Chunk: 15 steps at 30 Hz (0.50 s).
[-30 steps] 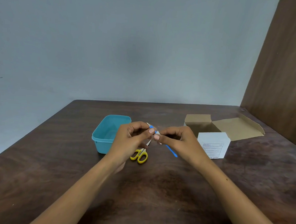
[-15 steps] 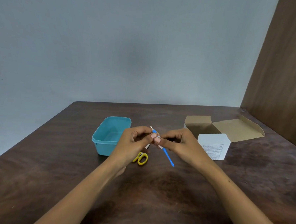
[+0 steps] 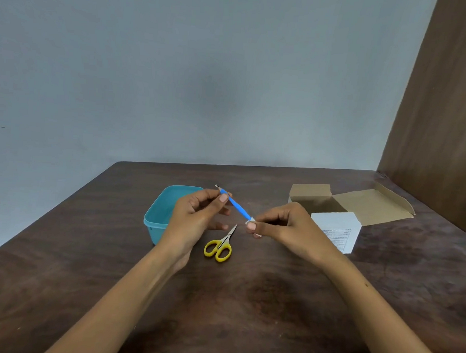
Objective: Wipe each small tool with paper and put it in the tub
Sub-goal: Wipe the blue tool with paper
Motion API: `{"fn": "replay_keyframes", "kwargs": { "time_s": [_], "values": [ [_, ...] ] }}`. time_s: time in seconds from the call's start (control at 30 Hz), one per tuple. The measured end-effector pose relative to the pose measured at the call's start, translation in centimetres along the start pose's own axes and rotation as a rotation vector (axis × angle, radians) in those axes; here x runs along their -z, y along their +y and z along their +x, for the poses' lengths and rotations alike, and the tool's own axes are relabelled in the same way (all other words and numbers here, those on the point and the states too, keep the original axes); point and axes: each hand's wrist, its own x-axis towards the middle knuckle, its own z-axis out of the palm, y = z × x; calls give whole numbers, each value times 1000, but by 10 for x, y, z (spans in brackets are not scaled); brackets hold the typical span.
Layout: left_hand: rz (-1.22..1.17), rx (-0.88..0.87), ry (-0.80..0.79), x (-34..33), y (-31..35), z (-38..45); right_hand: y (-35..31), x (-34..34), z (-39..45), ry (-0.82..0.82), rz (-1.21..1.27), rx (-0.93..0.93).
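Note:
A thin blue-handled tool (image 3: 236, 205) with a small metal tip is held above the table. My left hand (image 3: 200, 215) pinches its upper end near the tip. My right hand (image 3: 280, 225) pinches a small piece of white paper (image 3: 250, 220) around the tool's lower end. The teal tub (image 3: 156, 219) stands just behind my left hand, partly hidden by it; what shows of its inside looks empty. Small yellow-handled scissors (image 3: 221, 246) lie on the table below the tool, blades pointing up and right.
An opened brown cardboard box (image 3: 360, 204) lies flat at the right, with a white paper packet (image 3: 337, 230) leaning in front of it. A brown wooden panel (image 3: 446, 106) rises along the table's right side. A grey wall stands behind.
My hands have drawn apart. My right hand has slid the paper down the blue handle to its lower end, while my left hand keeps the upper end. The scissors are now uncovered.

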Motion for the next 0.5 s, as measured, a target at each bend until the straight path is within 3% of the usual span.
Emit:
{"fn": "replay_keyframes", "kwargs": {
  "time_s": [0.1,0.27,0.43,0.5],
  "values": [
    [6,12,-35,-6,-4,-5,4,-7,0,65,-186,60],
    [22,-24,-8,-12,-13,-9,4,-15,-1,131,-294,157],
    [-37,-53,-41,-7,-5,-4,-7,-12,0,0,219,-94],
    [-64,-50,-38,-5,-3,-3,-8,-9,0,-25,239,-110]
  ]
}}
